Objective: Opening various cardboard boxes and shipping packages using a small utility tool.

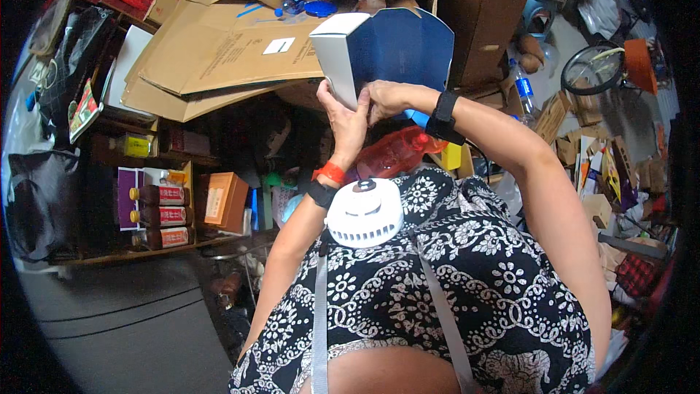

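Both my hands are on a cardboard box [402, 44] with a dark blue face and white sides, raised in front of my body. My left hand [347, 117] grips its white side near the lower corner, thumb pointing up. My right hand [387, 99] holds the lower edge beside the left thumb, its fingers curled and partly hidden. The upper edge of the blue panel has an irregular cut outline. Below my hands lies a translucent red plastic bottle [391, 150]. A white portable fan [365, 213] hangs at my chest on a grey strap.
Flattened brown cardboard [219, 49] lies beyond my left hand, with a blue lid [320, 9] and plastic bottles behind it. A tall brown carton [492, 16] stands at the right. Dark bottles [164, 216] sit on a shelf at left. A water bottle [524, 90] stands among clutter at right.
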Tool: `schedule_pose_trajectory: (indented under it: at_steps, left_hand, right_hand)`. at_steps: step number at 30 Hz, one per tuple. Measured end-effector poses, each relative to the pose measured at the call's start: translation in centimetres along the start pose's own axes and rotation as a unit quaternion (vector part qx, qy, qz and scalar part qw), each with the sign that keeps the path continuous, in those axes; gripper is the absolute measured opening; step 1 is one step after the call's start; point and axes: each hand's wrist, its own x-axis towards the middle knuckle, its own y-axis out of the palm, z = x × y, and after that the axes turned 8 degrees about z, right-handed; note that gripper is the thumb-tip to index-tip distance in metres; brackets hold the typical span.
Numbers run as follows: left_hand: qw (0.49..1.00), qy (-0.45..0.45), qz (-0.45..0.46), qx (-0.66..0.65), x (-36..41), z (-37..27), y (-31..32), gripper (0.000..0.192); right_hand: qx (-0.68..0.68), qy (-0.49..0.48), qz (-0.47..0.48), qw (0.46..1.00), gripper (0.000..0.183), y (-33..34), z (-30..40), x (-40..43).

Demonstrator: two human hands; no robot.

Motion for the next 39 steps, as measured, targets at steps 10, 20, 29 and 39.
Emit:
schedule_pose_trajectory:
  at_steps: [10,20,29,39]
  left_hand:
    - [1.0,0.002,0.009,-0.013,0.2,0.1,-0.3,0.074]
    - [0.986,-0.081,0.014,-0.148,2.4,2.5,-2.0,0.06]
    - [0.988,-0.068,0.135,-0.016,4.7,-1.5,-4.1,0.073]
    - [0.958,0.15,0.22,0.103,6.4,-5.1,-7.2,0.071]
  right_hand:
    - [-0.01,0.039,0.036,0.999,0.047,-0.2,1.0,-0.1]
    - [0.039,0.065,-0.093,0.993,0.022,-5.0,3.9,-3.5]
    - [-0.22,-0.061,-0.421,0.878,0.045,-12.7,2.8,-4.9]
    - [-0.054,-0.003,-0.312,0.949,0.035,-11.7,1.7,-7.7]
